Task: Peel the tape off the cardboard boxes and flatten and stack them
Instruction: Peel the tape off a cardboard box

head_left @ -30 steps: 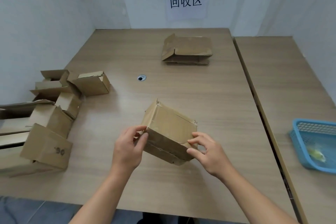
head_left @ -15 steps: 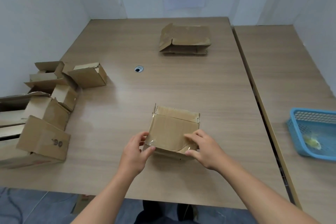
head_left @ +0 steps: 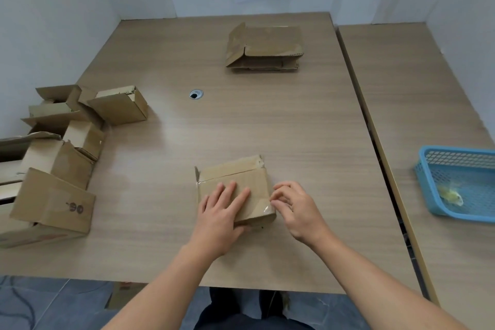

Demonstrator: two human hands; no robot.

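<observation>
A small taped cardboard box (head_left: 241, 177) lies flat on the wooden table (head_left: 241, 120) near its front edge. My left hand (head_left: 222, 211) rests on the box's top with straight, spread fingers, pressing it down. My right hand (head_left: 294, 206) is at the box's right edge, its fingertips curled and pinching at the clear tape (head_left: 266, 207) on the near right corner. A stack of flattened boxes (head_left: 263, 47) lies at the far side of the table.
Several unflattened cardboard boxes (head_left: 61, 158) crowd the table's left edge. A blue plastic basket (head_left: 460, 182) with a crumpled tape wad sits on the adjoining table to the right. A cable hole (head_left: 196, 94) is in the tabletop. A paper sign hangs on the back wall.
The box was tilted up between both hands; now it lies flat on the table. My left hand moved onto its top and my right hand went to the right corner's tape.
</observation>
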